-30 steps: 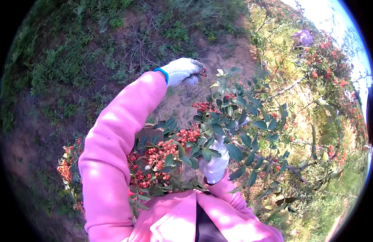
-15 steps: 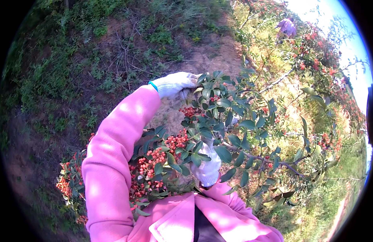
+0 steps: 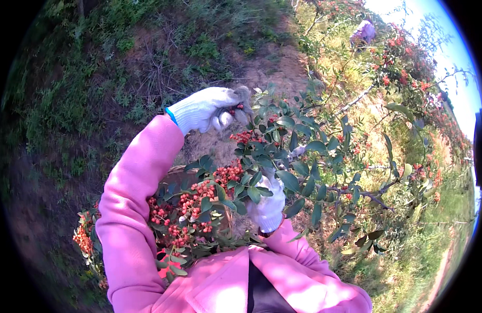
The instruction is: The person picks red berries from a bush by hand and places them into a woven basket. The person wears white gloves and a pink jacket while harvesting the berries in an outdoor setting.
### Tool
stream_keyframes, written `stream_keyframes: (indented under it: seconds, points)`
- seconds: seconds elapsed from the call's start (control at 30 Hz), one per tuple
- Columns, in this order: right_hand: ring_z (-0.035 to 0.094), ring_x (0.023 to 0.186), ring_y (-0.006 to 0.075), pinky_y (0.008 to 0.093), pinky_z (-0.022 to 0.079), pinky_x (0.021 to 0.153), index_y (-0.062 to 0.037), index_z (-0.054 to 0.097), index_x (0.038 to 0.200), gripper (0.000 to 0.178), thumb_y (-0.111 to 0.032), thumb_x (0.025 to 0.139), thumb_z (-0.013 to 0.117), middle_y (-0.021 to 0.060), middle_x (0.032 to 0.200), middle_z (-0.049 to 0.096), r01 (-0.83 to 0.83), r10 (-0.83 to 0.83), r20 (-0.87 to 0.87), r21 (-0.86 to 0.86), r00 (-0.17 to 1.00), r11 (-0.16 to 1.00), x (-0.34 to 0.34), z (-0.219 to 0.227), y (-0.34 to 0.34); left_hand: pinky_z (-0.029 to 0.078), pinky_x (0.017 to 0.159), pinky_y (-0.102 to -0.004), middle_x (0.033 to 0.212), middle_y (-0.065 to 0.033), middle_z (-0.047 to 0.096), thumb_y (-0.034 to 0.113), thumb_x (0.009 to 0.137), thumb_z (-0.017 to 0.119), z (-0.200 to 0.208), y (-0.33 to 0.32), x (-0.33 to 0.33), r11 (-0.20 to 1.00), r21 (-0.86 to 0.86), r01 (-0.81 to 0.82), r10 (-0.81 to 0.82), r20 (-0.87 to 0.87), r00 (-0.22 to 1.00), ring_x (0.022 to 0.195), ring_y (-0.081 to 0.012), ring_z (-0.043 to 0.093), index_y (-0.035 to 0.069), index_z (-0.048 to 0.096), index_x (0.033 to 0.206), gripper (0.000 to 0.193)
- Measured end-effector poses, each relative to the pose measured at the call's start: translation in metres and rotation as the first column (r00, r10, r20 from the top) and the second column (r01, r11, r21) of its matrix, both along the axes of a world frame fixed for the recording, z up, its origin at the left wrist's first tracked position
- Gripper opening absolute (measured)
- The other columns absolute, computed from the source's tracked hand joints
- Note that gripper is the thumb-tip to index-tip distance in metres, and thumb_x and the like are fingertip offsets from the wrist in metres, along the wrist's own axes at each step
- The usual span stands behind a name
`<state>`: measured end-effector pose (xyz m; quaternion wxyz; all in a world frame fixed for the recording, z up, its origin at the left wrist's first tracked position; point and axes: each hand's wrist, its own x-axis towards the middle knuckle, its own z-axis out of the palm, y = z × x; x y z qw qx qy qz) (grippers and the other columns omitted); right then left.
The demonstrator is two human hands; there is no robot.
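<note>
My left hand (image 3: 220,110), in a white knit glove with a teal cuff, is closed around a few small red berries (image 3: 236,109). It is just left of the upper leaves of a leafy branch (image 3: 324,187). Behind those leaves, my right hand (image 3: 267,206), also gloved in white, grips the branch; foliage covers much of its fingers. A red berry cluster (image 3: 245,137) hangs below my left hand. Bigger orange-red clusters (image 3: 196,201) with green leaves lie between my left sleeve and my right hand.
Berry-laden bushes (image 3: 408,78) stretch along the right, with a pale purple shape (image 3: 363,32) among them. Green weeds (image 3: 116,109) and dry twigs cover the ground at left. Bare soil (image 3: 269,68) runs up the middle. More berries (image 3: 83,242) hang beyond my left elbow.
My left hand has drawn left, away from the leaves at the top of the branch, and red berries now show in its curled fingers. My right hand has stayed almost in place.
</note>
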<state>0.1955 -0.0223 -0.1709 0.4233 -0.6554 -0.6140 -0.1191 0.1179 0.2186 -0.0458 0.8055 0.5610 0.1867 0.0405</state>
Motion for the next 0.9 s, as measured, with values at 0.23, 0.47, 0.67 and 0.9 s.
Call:
stream_keyframes:
  seconds: [0.23,0.47,0.67,0.9]
  points:
    - [0.062,0.075,0.0263,0.0365,0.051,0.057,-0.015,0.065,0.092,0.036,-0.014,0.057,0.076,0.0033,0.09,0.062,0.044,-0.044,-0.002,-0.028,0.999,0.999,-0.002,-0.004,0.004,0.047,0.04,-0.0217,0.079,-0.0063,0.061,0.009,0.093,0.046,-0.019,-0.039,0.043,0.98,0.172,-0.102,0.109,-0.033,0.994,0.053,-0.0099,0.06,0.005,0.052,0.11,0.019]
    - [0.059,0.083,0.0275,0.0371,0.049,0.061,-0.0149,0.064,0.092,0.024,-0.016,0.068,0.062,0.0045,0.091,0.061,0.041,-0.041,-0.013,-0.056,0.999,0.998,-0.002,0.001,-0.002,0.055,0.053,-0.0267,0.093,-0.0094,0.06,0.006,0.089,0.049,-0.026,-0.045,0.062,0.993,-0.066,0.099,-0.088,0.152,0.984,0.065,-0.0158,0.064,0.004,0.047,0.121,0.031]
    - [0.059,0.075,0.0302,0.035,0.049,0.063,-0.0112,0.06,0.097,0.019,-0.016,0.088,0.045,0.0087,0.084,0.061,0.014,-0.015,-0.017,-0.051,1.0,0.999,0.0,-0.008,0.0,0.056,0.054,-0.0281,0.105,-0.0126,0.06,0.01,0.087,0.059,-0.018,-0.054,0.058,0.979,-0.151,0.136,-0.103,0.212,0.972,0.068,-0.0183,0.065,0.005,0.045,0.121,0.037]
    - [0.058,0.072,0.0312,0.0343,0.048,0.06,-0.0098,0.059,0.092,0.014,-0.014,0.083,0.049,0.0091,0.08,0.06,0.022,-0.022,0.008,-0.093,1.0,0.995,0.001,0.003,0.002,0.055,0.058,-0.0241,0.093,-0.0066,0.059,0.017,0.087,0.063,-0.021,-0.06,0.07,0.982,0.186,-0.035,0.014,0.114,0.993,0.068,-0.0134,0.061,0.001,0.051,0.117,0.037]
